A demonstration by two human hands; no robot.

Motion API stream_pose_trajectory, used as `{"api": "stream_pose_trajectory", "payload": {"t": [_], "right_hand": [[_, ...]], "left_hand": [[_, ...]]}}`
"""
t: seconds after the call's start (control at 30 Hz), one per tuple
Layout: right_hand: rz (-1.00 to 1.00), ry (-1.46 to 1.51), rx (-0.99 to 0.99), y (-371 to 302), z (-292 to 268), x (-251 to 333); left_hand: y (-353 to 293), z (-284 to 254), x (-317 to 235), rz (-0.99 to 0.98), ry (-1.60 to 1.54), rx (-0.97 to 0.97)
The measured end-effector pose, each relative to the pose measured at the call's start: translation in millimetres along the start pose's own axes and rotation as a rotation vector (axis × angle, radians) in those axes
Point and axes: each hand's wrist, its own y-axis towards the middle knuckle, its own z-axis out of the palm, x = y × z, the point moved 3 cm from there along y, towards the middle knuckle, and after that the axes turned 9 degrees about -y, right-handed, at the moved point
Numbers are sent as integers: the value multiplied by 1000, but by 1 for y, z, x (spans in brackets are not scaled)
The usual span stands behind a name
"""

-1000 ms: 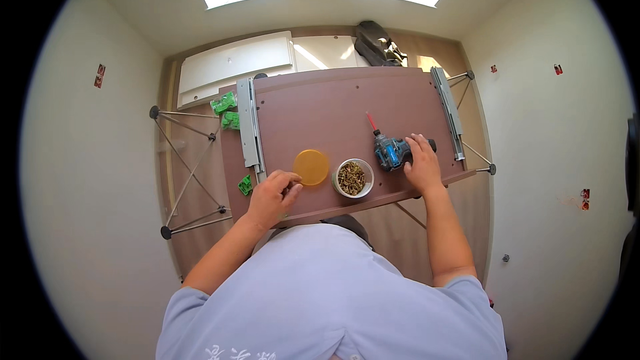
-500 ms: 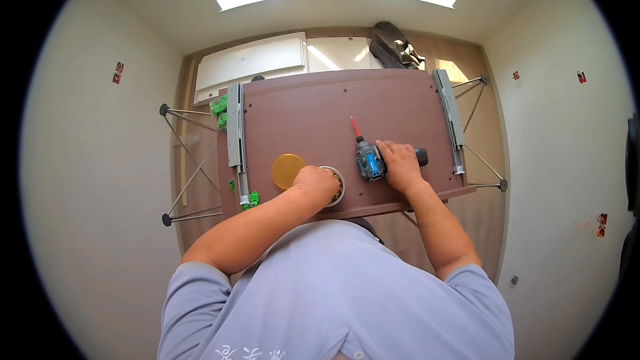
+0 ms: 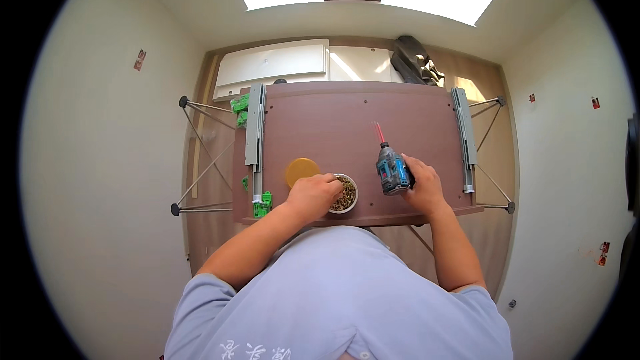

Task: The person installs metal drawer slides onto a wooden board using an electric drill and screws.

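My right hand (image 3: pixel 425 187) is wrapped round the grip of a blue and black cordless screwdriver (image 3: pixel 391 168), whose long red bit points away from me. A round white tub (image 3: pixel 355 205) full of small screws stands near the front edge of the brown panel (image 3: pixel 313 123). At its left rim my left hand (image 3: pixel 315 196) is closed, fingertips together over the screws; whether anything is pinched in them is hidden. Just beyond that hand lies a round gold lid (image 3: pixel 302 168), partly covered by it.
Metal drawer slides (image 3: pixel 254 133) line the panel's left side, and another slide (image 3: pixel 465 133) runs along its right. Green plastic clips (image 3: pixel 263 205) sit by the left one. Behind are white boards (image 3: pixel 270 63) and a dark bag (image 3: pixel 415 60). Thin-legged metal stands (image 3: pixel 207 123) flank the panel.
My left hand has drawn back from inside the tub to its left rim, uncovering the screws. The screwdriver has been lifted off the panel in my right hand and turned. The whole view has shifted.
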Motion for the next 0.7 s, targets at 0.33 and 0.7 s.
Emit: {"api": "stream_pose_trajectory", "payload": {"t": [0.33, 0.7], "right_hand": [[159, 982, 341, -30, -2, 152], [250, 816, 307, -29, 98, 297]], "left_hand": [[-105, -39, 81, -580, -1732, -108], [-200, -84, 221, -476, -1965, 36]]}}
